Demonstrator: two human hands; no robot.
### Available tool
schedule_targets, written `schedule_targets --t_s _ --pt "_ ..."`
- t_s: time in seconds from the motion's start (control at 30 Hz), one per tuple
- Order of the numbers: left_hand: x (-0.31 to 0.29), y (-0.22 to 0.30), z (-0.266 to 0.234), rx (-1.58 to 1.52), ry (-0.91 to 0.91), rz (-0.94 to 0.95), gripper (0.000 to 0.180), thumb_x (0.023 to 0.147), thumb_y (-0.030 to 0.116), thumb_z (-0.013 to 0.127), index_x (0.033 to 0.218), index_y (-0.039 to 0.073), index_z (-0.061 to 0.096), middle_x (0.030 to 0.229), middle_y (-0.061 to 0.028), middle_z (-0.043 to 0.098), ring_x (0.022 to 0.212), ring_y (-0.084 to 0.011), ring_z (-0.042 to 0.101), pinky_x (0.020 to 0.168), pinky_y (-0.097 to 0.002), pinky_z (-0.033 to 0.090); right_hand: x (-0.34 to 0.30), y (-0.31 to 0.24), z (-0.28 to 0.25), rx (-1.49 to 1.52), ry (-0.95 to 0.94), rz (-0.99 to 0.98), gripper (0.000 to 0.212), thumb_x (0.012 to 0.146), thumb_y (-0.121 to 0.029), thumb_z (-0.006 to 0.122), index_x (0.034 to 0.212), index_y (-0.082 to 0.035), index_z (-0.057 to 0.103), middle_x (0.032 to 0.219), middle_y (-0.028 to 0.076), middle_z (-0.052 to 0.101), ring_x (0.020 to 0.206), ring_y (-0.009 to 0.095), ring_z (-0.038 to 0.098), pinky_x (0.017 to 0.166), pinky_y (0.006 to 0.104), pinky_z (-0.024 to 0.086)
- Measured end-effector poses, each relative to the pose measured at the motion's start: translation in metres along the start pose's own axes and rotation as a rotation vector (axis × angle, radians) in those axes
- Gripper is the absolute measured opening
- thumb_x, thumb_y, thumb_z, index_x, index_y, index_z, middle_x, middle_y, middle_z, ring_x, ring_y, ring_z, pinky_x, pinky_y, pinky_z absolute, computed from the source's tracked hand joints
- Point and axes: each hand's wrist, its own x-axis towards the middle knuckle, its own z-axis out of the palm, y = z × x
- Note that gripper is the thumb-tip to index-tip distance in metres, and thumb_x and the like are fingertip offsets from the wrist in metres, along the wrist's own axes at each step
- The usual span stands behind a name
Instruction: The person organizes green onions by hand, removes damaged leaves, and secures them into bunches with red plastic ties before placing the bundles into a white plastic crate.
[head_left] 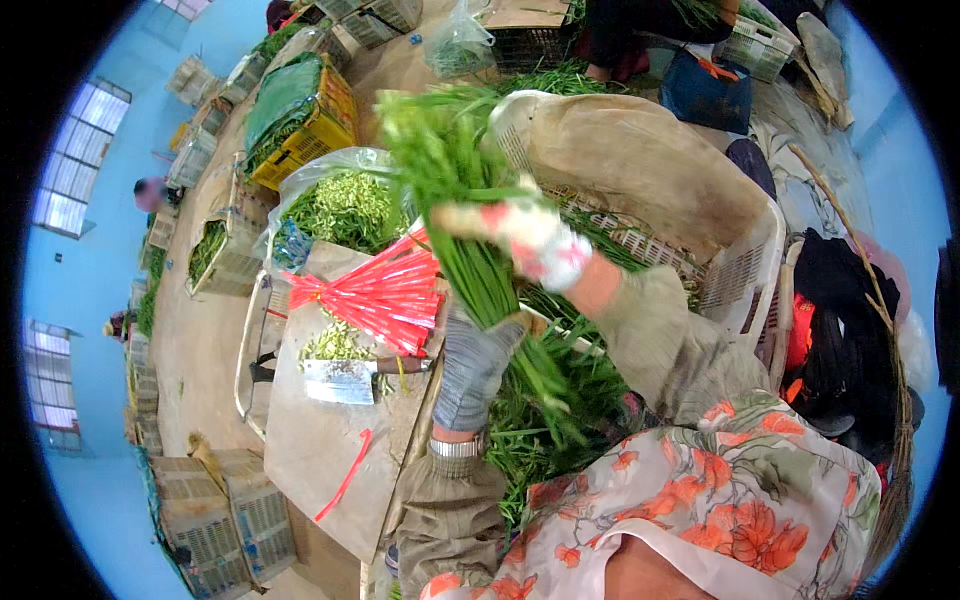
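Observation:
A thick bunch of long green stalks with pale bud tips (pixel 470 262), like flowering chives, is held upright and slightly tilted in front of me. My right hand (pixel 525 238), in a white patterned glove, has its fingers wrapped round the upper part. Lower down, my left hand (pixel 474 362), in a grey glove, closes on the stems. Just left of the hands, a fan of red plastic ties (pixel 375 292) lies on a board (pixel 335 455). A cleaver (pixel 342 382) rests near me on that board, beside chopped pale bits (pixel 338 342). The bunch's tips are blurred by motion.
Loose green stalks (pixel 545 440) fill the space below my hands. A large white plastic basket (pixel 765 262) stands to the right, a clear bag of cut buds (pixel 345 205) beyond the board. One red strip (pixel 345 475) lies alone. A yellow crate (pixel 318 130) and other people are farther off.

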Motion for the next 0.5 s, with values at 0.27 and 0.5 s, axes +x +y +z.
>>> schedule_targets --t_s 0.27,0.5 --pt "-0.062 0.019 -0.025 0.091 0.117 0.058 0.048 0.077 0.002 0.063 0.122 0.000 0.046 0.099 -0.0101 0.065 0.067 -0.0141 0.061 0.058 -0.0258 0.051 0.079 0.034 -0.021 -0.801 0.262 -0.555 0.041 0.083 -0.043 0.057 0.095 -0.005 0.065 0.082 0.014 0.066 0.078 0.030 0.065 0.069 0.0394 0.051" --pt "-0.126 0.030 -0.052 0.043 0.171 -0.159 0.048 0.078 0.005 0.064 0.123 0.003 0.046 0.098 -0.0065 0.064 0.066 -0.0117 0.058 0.057 -0.0240 0.049 0.066 0.030 0.011 -1.220 0.169 -0.122 0.040 0.085 -0.042 0.051 0.090 -0.004 0.064 0.083 0.021 0.065 0.078 0.038 0.064 0.070 0.0440 0.051"
